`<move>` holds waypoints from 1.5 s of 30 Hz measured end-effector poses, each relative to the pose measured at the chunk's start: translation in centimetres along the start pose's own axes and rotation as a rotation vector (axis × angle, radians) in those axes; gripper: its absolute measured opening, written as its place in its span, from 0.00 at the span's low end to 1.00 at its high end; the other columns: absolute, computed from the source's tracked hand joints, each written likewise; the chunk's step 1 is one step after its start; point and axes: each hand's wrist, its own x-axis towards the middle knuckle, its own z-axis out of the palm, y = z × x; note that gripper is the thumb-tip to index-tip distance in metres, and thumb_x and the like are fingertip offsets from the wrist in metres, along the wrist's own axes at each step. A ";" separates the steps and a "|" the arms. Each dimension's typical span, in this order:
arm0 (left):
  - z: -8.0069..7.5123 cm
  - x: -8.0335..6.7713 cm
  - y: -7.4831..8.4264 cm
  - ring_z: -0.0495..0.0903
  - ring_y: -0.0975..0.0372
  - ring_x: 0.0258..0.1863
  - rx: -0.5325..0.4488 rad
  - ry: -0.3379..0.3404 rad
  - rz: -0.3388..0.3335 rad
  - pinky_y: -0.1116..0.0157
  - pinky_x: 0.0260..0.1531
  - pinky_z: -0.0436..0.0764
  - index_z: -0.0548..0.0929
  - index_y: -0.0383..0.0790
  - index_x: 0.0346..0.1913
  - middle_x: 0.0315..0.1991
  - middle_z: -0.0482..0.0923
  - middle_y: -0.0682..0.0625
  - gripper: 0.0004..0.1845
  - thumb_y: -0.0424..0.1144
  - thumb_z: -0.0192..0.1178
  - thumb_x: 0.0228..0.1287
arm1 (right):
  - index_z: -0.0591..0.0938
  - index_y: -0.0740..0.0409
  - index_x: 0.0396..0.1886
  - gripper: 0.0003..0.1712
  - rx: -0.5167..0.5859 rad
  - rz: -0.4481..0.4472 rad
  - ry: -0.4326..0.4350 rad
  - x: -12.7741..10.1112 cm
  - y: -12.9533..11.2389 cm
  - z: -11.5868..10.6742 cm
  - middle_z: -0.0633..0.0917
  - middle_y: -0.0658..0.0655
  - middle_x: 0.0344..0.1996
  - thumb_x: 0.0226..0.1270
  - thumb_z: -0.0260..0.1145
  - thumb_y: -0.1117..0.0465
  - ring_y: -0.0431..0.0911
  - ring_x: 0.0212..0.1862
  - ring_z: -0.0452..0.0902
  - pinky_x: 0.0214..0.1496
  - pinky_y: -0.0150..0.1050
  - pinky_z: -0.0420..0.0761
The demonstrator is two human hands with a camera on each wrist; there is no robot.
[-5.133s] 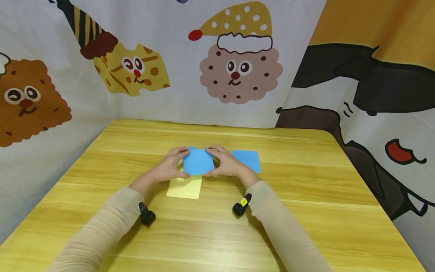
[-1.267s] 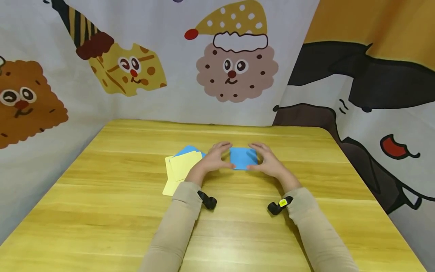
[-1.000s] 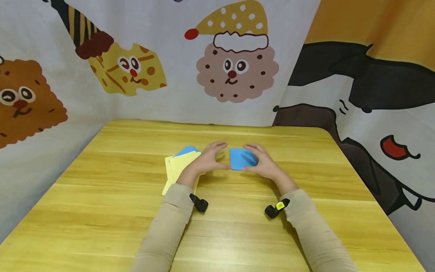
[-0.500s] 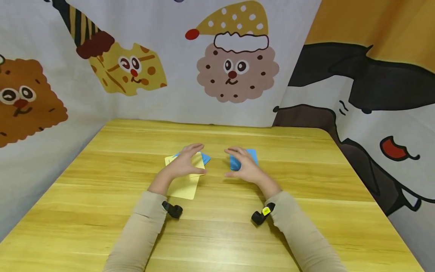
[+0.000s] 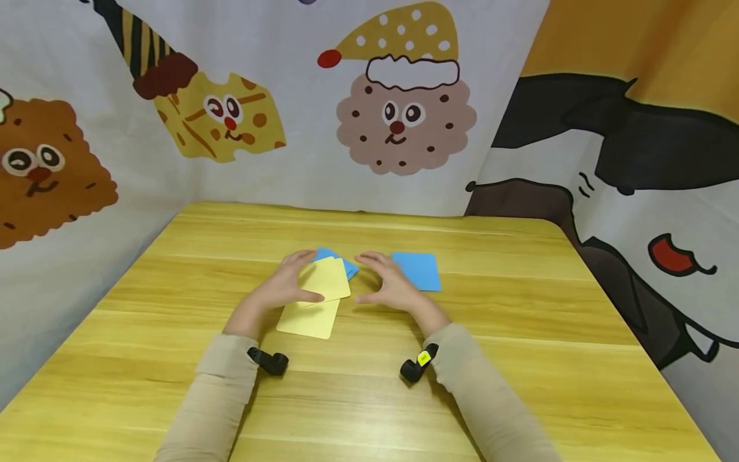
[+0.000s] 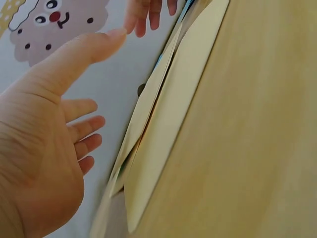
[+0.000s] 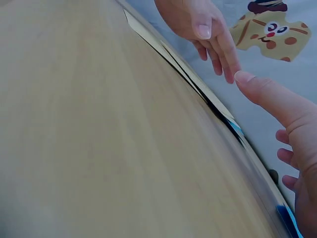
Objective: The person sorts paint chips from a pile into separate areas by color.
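Thin yellow and blue cards with rounded corners lie in an overlapping pile left of the table's middle. In the head view, the upper yellow card (image 5: pixel 326 280) covers part of a lower yellow card (image 5: pixel 312 321), and a blue card (image 5: pixel 351 268) sticks out behind. My left hand (image 5: pixel 281 285) hovers at the pile's left side, thumb and fingers spread apart, its thumb overlapping the upper yellow card. Right of the pile, my right hand (image 5: pixel 394 286) is spread likewise, palm facing the left. Neither hand holds anything; both wrist views show the cards below the hands.
A separate blue square card (image 5: pixel 420 272) lies on the wooden table (image 5: pixel 519 359) beyond my right hand. Behind the table hangs a white cloth (image 5: pixel 312 186) printed with cartoon biscuits. Small black cameras (image 5: pixel 271 362) are strapped to both wrists.
Earliest, both hands held a blue card over the pile; now a yellow card tops it. In the last second both hands have moved left, away from the separate blue card to the pile.
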 end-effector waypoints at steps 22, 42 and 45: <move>0.5 -1.4 -2.6 0.44 0.42 0.71 -0.025 -0.022 -0.121 0.36 0.60 0.54 0.52 0.33 0.74 0.74 0.45 0.38 0.60 0.54 0.75 0.44 | 0.59 0.50 0.75 0.55 0.010 0.068 -0.140 3.6 -1.0 2.7 0.55 0.56 0.73 0.50 0.75 0.42 0.52 0.73 0.46 0.67 0.58 0.55; 0.1 -1.6 -2.5 0.46 0.44 0.70 0.003 -0.019 -0.085 0.38 0.60 0.56 0.58 0.31 0.72 0.72 0.50 0.39 0.52 0.49 0.74 0.49 | 0.54 0.49 0.77 0.59 -0.165 0.085 -0.268 4.8 -1.6 2.7 0.51 0.53 0.75 0.51 0.73 0.37 0.51 0.74 0.41 0.71 0.55 0.44; 0.1 -1.7 -2.6 0.46 0.44 0.70 -0.012 -0.017 -0.080 0.38 0.61 0.56 0.58 0.31 0.72 0.72 0.50 0.39 0.51 0.48 0.73 0.50 | 0.54 0.49 0.77 0.58 -0.160 0.081 -0.257 4.8 -1.5 2.8 0.51 0.52 0.75 0.51 0.72 0.37 0.50 0.74 0.42 0.71 0.55 0.44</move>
